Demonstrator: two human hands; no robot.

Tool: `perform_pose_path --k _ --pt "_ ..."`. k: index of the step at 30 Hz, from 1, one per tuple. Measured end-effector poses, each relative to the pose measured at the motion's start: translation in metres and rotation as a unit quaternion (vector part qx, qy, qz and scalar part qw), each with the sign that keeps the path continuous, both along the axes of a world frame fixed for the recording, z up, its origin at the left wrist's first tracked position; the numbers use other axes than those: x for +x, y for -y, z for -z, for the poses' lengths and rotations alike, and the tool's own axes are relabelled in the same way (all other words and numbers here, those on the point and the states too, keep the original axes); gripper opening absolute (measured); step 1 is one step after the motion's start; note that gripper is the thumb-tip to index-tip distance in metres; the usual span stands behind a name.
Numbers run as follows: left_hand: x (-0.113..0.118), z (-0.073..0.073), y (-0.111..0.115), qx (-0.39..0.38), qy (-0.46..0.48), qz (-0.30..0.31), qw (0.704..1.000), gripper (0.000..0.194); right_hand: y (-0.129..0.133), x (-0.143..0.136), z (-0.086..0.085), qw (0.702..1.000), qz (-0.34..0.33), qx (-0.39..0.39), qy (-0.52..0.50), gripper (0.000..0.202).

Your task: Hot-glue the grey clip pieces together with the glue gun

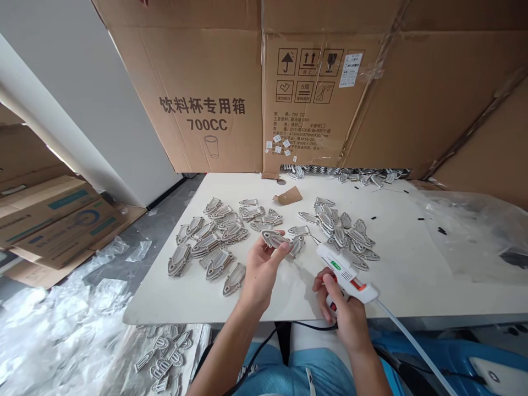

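My left hand pinches a small grey boat-shaped frame above the middle of the table. My right hand is wrapped round the handle of a white glue gun with a glue stick trailing from its back. The gun's metal nozzle points up and left, a short way right of the held frame. Another frame shows just beyond my left fingertips; whether it touches the held one I cannot tell. Similar frames lie in a heap at left and a heap at right.
Large cardboard boxes wall off the back of the white table. A torn cardboard scrap and black bits lie on it. Clear plastic covers the right side. A black cable hangs at the front edge. More pieces lie below left.
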State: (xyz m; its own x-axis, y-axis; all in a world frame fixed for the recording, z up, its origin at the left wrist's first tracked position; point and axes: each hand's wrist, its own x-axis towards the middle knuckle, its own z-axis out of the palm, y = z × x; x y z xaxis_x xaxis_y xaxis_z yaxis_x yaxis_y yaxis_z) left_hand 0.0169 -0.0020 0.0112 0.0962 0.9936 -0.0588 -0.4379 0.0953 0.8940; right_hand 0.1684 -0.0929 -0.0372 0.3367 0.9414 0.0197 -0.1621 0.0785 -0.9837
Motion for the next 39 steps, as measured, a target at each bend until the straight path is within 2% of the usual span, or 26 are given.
perform_pose_path --k 7,13,22,39 --pt "-0.0004 -0.0014 0.0018 0.023 -0.066 0.001 0.998 0.034 -0.0001 -0.001 0.0015 1.0 -0.002 -0.006 0.02 0.046" --pt "0.0005 0.0028 0.001 0.067 -0.13 -0.042 0.988 0.03 -0.0005 0.0006 0.0039 1.0 -0.003 -0.003 0.02 0.044" --pt "-0.0005 0.0037 0.0002 0.022 -0.112 -0.012 0.993 0.041 0.003 -0.0002 0.0025 0.996 -0.038 -0.051 0.057 0.051" --pt "-0.0002 -0.0011 0.003 0.04 -0.11 -0.007 0.993 0.037 0.003 -0.0031 -0.0006 0.992 -0.039 -0.089 0.082 0.058"
